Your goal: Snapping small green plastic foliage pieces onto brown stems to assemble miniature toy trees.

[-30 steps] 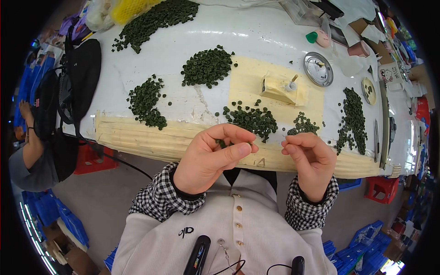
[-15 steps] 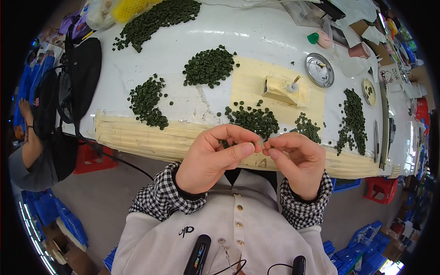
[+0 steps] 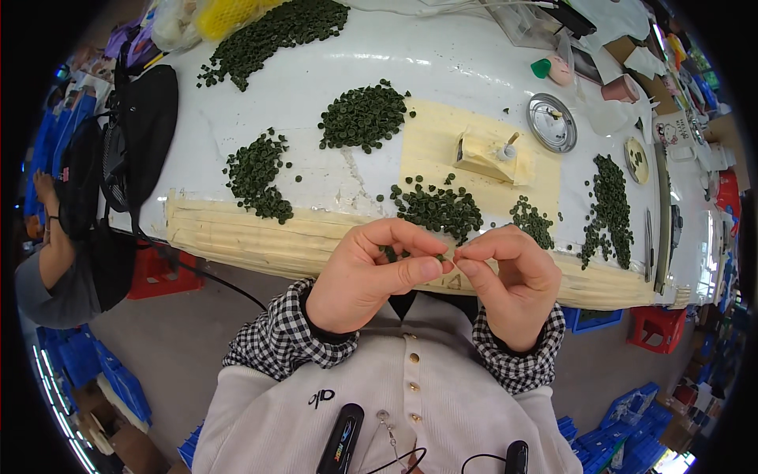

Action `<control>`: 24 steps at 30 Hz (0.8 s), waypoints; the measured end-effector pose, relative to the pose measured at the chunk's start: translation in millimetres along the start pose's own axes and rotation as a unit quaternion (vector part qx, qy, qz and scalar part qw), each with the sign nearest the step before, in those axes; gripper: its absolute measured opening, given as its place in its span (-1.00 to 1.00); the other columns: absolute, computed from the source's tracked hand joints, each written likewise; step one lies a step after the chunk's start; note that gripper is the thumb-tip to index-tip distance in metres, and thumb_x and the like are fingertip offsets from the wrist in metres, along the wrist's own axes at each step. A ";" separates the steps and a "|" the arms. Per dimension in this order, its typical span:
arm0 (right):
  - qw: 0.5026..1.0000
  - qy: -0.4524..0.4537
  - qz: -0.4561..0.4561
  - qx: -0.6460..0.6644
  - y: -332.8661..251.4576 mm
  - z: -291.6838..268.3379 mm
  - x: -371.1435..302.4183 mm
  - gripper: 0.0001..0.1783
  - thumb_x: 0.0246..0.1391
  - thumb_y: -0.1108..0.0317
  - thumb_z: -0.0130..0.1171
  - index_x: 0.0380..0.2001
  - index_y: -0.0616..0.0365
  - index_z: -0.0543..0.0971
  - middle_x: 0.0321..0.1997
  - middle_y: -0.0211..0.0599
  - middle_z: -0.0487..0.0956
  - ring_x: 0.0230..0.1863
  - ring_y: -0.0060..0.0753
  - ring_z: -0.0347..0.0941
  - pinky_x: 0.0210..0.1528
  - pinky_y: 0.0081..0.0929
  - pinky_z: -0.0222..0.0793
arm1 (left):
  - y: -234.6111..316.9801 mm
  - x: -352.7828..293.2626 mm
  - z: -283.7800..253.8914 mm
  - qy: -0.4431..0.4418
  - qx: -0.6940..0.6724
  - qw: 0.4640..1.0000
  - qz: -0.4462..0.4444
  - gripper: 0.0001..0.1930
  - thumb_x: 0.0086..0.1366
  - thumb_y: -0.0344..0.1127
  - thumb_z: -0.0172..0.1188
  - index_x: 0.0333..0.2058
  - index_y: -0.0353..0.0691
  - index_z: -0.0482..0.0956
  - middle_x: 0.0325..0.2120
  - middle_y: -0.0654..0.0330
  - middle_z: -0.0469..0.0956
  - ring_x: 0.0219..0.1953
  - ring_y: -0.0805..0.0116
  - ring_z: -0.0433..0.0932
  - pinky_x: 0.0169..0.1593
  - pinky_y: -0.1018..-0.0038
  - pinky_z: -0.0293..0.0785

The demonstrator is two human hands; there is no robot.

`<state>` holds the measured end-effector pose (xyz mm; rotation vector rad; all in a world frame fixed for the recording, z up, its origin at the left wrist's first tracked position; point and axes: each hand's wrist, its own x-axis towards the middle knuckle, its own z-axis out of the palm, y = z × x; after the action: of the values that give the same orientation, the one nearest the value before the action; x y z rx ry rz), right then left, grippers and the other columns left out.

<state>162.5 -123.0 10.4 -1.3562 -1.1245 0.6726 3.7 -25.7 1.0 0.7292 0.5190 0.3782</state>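
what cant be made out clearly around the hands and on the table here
All in the head view:
Green pieces in the left hand: their number is hidden by its curled fingers.
Anything the right hand may pinch: covered by its fingertips, too small.
Far green pile: cut off by the top edge.
Bits in the round metal dish: too small to identify.
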 end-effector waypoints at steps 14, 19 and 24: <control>0.990 0.023 -0.097 -0.103 -2.8 14.9 -0.4 -0.81 -0.19 0.66 0.24 -0.41 0.30 0.57 -0.39 -0.19 0.54 -0.39 -0.36 0.50 -0.35 -0.57 0.40 | -2.2 -2.1 0.8 0.039 0.081 0.993 0.079 -0.84 0.05 -0.60 0.26 -0.36 -0.33 0.53 -0.41 0.20 0.56 -0.36 0.56 0.50 -0.26 0.66 0.47; 0.979 0.023 -0.137 -0.150 -2.2 16.0 -3.2 -0.75 -0.20 0.67 0.23 -0.34 0.28 0.59 -0.37 -0.20 0.53 -0.39 -0.38 0.47 -0.38 -0.58 0.38 | -6.3 0.0 -1.3 0.042 0.062 0.992 0.104 -0.87 0.09 -0.58 0.24 -0.34 -0.33 0.56 -0.40 0.22 0.57 -0.35 0.59 0.50 -0.26 0.68 0.45; 0.986 -0.013 -0.122 -0.111 -1.2 8.8 -1.4 -0.74 -0.22 0.67 0.24 -0.35 0.26 0.59 -0.40 -0.25 0.50 -0.43 -0.42 0.43 -0.41 -0.58 0.34 | -3.6 0.7 -2.1 0.019 0.026 0.998 0.054 -0.86 0.09 -0.57 0.24 -0.33 -0.32 0.56 -0.40 0.22 0.58 -0.35 0.59 0.50 -0.25 0.67 0.43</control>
<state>153.8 -120.8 10.0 -1.3694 -1.3918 0.3968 3.5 -26.7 -3.0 0.8038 0.5275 0.4808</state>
